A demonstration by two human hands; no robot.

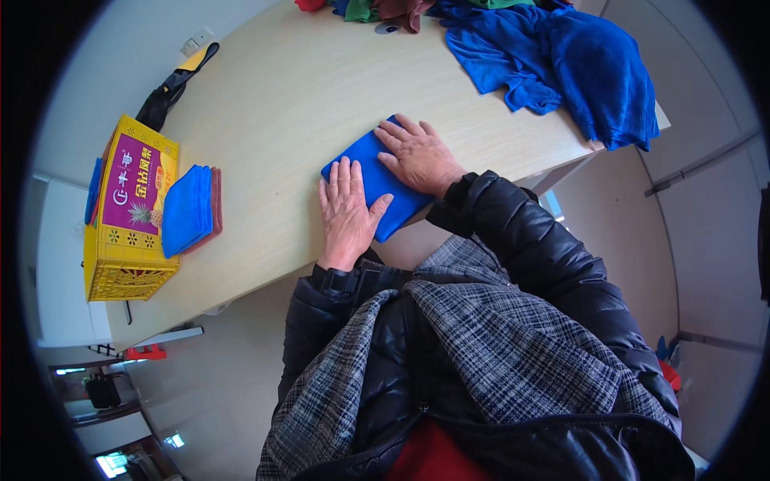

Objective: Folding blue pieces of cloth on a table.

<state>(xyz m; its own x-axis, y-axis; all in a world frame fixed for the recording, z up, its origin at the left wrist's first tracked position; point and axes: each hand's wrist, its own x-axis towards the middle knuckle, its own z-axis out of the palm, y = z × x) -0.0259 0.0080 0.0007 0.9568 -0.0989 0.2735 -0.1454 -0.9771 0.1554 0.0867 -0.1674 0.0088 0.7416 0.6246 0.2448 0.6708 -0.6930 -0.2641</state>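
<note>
A folded blue cloth point(367, 164) lies at the near edge of the table, with one corner reaching over that edge. My left hand point(350, 210) rests flat on its left side, fingers stretched out and thumb apart. On its upper right part lies my right hand point(423, 154), palm down with the fingers spread. Both hands are open and press on the cloth without gripping it. Part of the cloth is hidden under them. To the left, a stack of folded cloths, blue point(189, 210) in front and reddish-brown point(216, 210) behind, leans by a yellow crate.
The yellow plastic crate point(132, 264) with a purple label stands at the table's left end. A rumpled heap of blue cloths point(561, 60) covers the far right corner and hangs over the edge. Brown cloth point(407, 12) and green cloth lie at the back. A black strap-like item point(164, 96) lies far left.
</note>
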